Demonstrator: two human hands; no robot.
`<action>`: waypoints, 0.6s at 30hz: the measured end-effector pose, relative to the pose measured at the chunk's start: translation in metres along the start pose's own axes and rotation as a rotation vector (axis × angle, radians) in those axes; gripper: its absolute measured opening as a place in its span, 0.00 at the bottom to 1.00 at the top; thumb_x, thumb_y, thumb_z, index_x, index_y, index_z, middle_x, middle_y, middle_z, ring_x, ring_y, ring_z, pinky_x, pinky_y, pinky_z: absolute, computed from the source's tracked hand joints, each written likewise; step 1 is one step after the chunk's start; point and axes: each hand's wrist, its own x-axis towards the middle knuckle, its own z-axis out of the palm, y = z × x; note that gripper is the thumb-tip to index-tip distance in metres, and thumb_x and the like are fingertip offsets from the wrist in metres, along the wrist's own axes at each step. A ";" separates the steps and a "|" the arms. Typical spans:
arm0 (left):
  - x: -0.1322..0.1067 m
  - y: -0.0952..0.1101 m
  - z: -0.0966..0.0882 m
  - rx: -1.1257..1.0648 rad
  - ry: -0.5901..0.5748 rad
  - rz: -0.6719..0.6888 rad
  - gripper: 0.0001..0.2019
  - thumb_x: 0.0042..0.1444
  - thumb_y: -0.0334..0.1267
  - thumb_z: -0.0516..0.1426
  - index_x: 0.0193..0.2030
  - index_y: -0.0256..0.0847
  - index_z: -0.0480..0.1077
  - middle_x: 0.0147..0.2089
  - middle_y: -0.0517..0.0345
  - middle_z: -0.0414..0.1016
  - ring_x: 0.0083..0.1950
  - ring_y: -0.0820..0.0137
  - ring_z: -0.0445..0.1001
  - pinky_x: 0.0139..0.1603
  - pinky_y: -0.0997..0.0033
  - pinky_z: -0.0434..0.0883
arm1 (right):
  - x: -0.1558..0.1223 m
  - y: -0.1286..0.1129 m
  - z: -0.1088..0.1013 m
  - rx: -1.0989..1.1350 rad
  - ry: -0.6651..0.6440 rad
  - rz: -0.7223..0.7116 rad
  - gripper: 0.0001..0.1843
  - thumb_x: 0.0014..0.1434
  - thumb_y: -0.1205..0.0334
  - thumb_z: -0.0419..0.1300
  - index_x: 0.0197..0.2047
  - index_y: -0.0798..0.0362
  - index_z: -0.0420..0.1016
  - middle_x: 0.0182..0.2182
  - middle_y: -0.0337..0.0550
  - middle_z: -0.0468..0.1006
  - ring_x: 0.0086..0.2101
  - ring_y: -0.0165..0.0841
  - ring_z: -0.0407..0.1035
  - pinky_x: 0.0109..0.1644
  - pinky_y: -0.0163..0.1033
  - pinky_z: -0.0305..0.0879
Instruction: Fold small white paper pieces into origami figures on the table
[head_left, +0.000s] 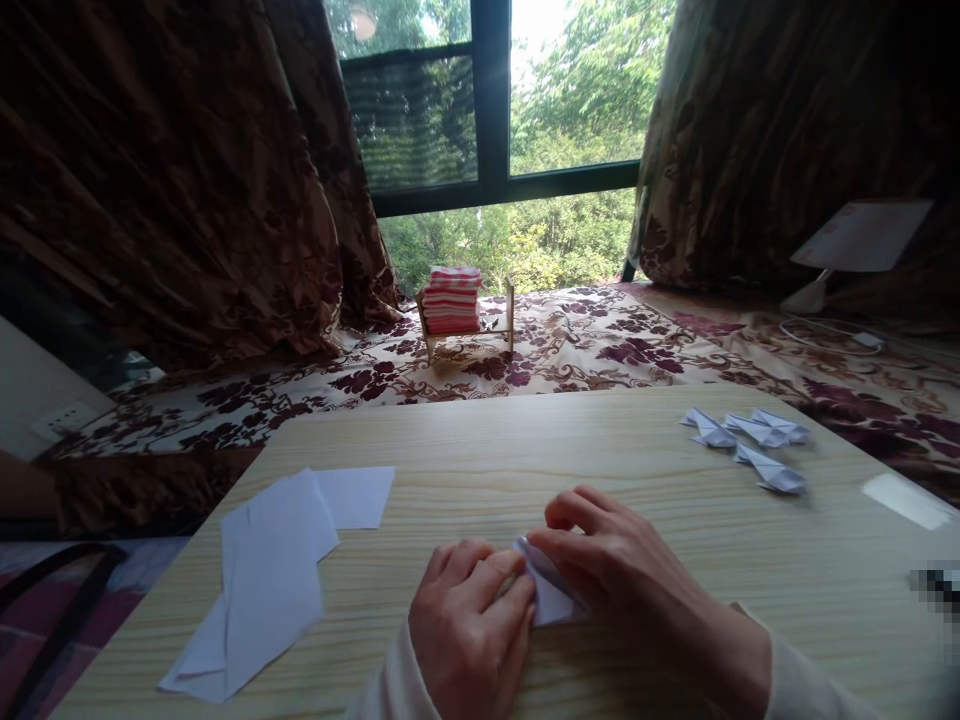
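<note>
A small folded piece of white paper [553, 597] lies on the wooden table [480, 440] between my two hands. My left hand [476, 610] presses its left side, fingers curled together against the tabletop. At the paper's upper edge, my right hand [607, 550] pinches it between thumb and fingers, and its palm hides the right part. Farther off to the right sit several folded white paper figures [772, 470] with pointed ends. Loose white paper sheets [274, 570] overlap one another on the left of the table.
Beyond the table, a small wooden rack [469, 340] holds a stack of pink striped cloths [452, 300] on a flowered cover [585, 345]. A lamp [859, 240] with a cord stands at the right. Patterned curtains [187, 180] flank the window [495, 100].
</note>
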 end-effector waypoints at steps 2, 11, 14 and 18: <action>-0.002 0.000 0.002 0.019 -0.002 0.039 0.10 0.55 0.32 0.50 0.39 0.39 0.72 0.42 0.56 0.76 0.41 0.64 0.66 0.41 0.61 0.62 | 0.000 -0.001 -0.001 0.001 -0.004 -0.003 0.08 0.57 0.70 0.55 0.31 0.50 0.74 0.30 0.42 0.70 0.32 0.32 0.60 0.33 0.34 0.55; -0.014 0.001 0.010 0.089 0.026 0.047 0.13 0.55 0.40 0.49 0.41 0.39 0.72 0.44 0.55 0.76 0.42 0.62 0.68 0.44 0.56 0.59 | -0.007 -0.005 -0.006 -0.049 -0.019 -0.051 0.06 0.57 0.69 0.56 0.32 0.50 0.72 0.31 0.41 0.69 0.32 0.33 0.59 0.36 0.37 0.54; -0.012 0.002 0.009 0.099 0.015 0.050 0.13 0.54 0.39 0.50 0.41 0.39 0.72 0.45 0.54 0.76 0.42 0.62 0.67 0.44 0.56 0.60 | -0.009 -0.007 -0.008 -0.038 -0.022 -0.043 0.08 0.57 0.71 0.55 0.32 0.50 0.72 0.31 0.41 0.69 0.33 0.33 0.59 0.37 0.37 0.54; -0.010 0.003 0.006 0.105 0.014 0.052 0.12 0.53 0.38 0.50 0.40 0.39 0.72 0.45 0.52 0.75 0.42 0.62 0.67 0.43 0.57 0.62 | -0.010 -0.009 -0.010 -0.023 -0.033 -0.038 0.08 0.56 0.72 0.56 0.32 0.50 0.72 0.32 0.42 0.69 0.34 0.34 0.59 0.38 0.38 0.55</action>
